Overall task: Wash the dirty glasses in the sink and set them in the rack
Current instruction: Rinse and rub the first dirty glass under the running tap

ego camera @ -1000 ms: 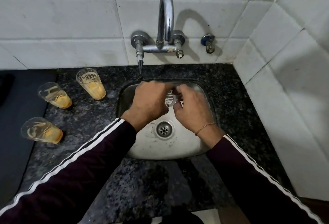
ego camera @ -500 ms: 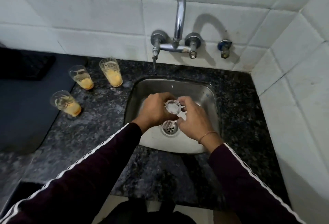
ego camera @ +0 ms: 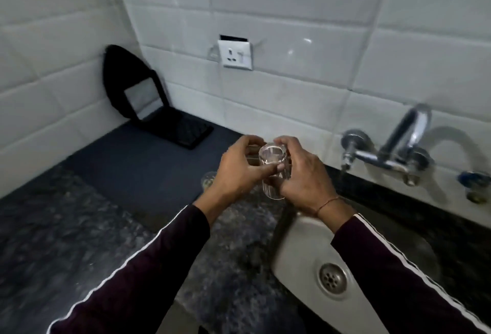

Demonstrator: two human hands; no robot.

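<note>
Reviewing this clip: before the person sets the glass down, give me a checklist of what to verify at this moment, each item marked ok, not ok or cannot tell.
1. Glass held securely: ok. The left hand and the right hand both grip it.
2. Glass looks clean: ok, it shows clear, with no orange residue visible, though the frame is blurred.
3. Glass clear of the sink: ok, it is held above the counter left of the basin.
4. Rack ready to receive it: cannot tell. Only a black folded item and a dark mat show at the back left.
5. Path free of other glasses: not ok. Another glass stands partly hidden behind the left hand.
6. Tap off: cannot tell.
</note>
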